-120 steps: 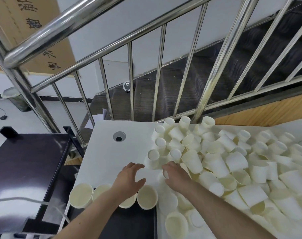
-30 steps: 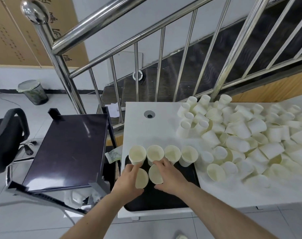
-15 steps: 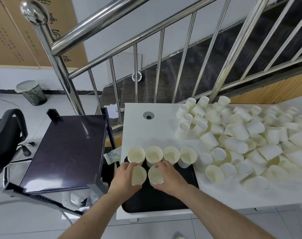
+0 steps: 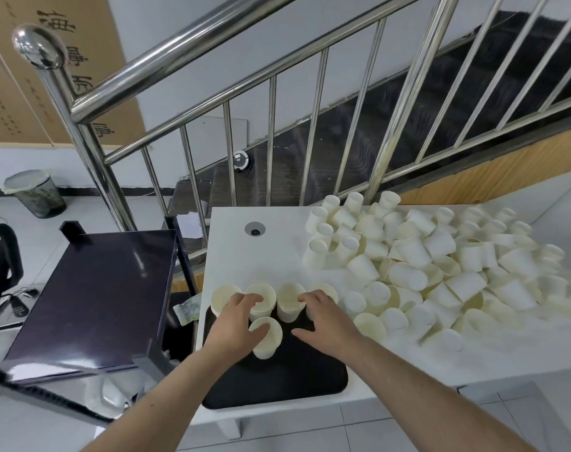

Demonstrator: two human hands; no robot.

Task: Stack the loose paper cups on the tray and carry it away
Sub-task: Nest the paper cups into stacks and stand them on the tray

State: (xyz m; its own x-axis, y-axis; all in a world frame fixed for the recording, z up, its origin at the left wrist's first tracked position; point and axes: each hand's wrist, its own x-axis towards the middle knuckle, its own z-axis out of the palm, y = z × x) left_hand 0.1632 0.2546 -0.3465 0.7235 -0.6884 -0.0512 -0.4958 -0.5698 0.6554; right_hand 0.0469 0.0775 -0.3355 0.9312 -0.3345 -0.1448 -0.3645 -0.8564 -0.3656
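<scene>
Since the frame half a sec earlier, the right hand [image 4: 323,321] had let go of its cup and lay spread, holding nothing, fingertips on the back row. The left hand [image 4: 237,324] gripped an upright cream paper cup [image 4: 266,337], mouth up, long axis vertical, on the black plastic tray [image 4: 277,376] at lower centre of frame. Best approach, imo: seat it straight down, base flat, snug vs. the row. Loose white cups [image 4: 440,265] lay mid-right on the white table [image 4: 235,256].
</scene>
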